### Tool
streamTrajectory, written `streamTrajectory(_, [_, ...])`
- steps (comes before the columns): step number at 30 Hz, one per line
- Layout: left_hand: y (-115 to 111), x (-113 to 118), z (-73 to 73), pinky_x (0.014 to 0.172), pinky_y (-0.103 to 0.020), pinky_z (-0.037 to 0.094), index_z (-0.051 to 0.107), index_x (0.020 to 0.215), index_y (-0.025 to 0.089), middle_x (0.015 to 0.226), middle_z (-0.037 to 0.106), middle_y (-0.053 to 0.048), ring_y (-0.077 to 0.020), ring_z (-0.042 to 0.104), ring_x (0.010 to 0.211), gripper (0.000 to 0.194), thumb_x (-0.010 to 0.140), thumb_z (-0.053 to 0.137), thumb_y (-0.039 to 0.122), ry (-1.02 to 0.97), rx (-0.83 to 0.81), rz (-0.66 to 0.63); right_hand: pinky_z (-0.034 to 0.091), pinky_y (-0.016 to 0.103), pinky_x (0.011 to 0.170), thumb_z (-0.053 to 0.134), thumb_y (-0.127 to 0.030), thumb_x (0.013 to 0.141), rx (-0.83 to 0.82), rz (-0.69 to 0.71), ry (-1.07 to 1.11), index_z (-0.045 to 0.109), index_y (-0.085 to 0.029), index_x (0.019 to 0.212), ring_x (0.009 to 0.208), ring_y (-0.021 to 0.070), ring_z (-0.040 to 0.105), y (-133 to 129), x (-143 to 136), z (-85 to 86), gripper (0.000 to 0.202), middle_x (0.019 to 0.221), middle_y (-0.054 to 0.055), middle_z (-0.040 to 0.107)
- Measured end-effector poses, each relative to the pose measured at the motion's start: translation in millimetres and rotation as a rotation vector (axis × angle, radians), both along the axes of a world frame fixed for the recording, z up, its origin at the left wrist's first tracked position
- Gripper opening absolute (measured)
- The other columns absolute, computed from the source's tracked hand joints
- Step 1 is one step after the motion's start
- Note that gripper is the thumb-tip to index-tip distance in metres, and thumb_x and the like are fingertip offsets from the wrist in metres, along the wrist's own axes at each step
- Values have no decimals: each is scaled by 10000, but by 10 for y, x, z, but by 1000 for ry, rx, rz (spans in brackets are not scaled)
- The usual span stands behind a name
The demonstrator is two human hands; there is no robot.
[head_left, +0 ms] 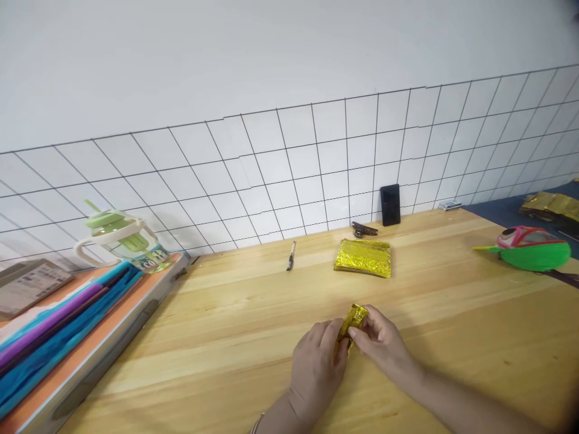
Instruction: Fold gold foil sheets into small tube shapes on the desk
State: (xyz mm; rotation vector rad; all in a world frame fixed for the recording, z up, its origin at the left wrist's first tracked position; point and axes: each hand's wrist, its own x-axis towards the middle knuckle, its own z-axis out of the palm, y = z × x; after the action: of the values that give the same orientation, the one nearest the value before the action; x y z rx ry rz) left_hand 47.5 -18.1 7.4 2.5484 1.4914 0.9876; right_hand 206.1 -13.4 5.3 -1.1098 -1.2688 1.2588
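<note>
A small piece of shiny gold foil paper (355, 316), folded into a narrow strip, is held between both hands above the near middle of the table. My left hand (319, 355) pinches its lower left end, with the fingers curled over it. Gripping the right side, my right hand (382, 340) lays its thumb on the foil's face and keeps its fingers behind. The foil's lower end is partly hidden by the fingers. Beyond the hands lies a flat stack of gold foil sheets (363, 258).
Behind the stack are a dark hair clip (364, 229) and a black phone-like slab (390, 205) against the wall. A pen (291, 256) lies left of the stack. At left, a cup (122, 238) stands on an orange box (113, 322). A green-and-pink item (534, 250) is at right.
</note>
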Motion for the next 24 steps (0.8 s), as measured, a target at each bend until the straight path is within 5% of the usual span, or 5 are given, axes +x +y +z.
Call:
streamTrajectory(6, [-22, -5, 42, 685, -277, 482, 493, 1194, 205, 962, 674, -53, -182, 629, 799, 328, 872, 472, 142, 28, 11, -56, 451, 263, 644, 591, -340, 802, 19, -9, -41, 517, -198, 968, 720, 151, 549, 0, -8, -37, 230, 816, 7, 593])
streamTrajectory(17, [-56, -2, -23, 610, -227, 519, 465, 1256, 139, 860, 707, -97, -155, 672, 677, 332, 936, 388, 183, 38, 133, -119, 368, 207, 460, 555, -244, 776, 5, -2, -172, 538, -208, 943, 506, 91, 446, -18, 48, 14, 172, 641, -52, 509])
streamTrajectory(24, [-75, -2, -46, 603, -237, 523, 439, 1275, 155, 908, 714, -94, -162, 680, 684, 337, 940, 402, 181, 19, 134, -150, 365, 199, 391, 567, -256, 729, -150, 90, -97, 460, -202, 1139, 467, 90, 446, -8, 73, 60, 428, 646, -70, 490])
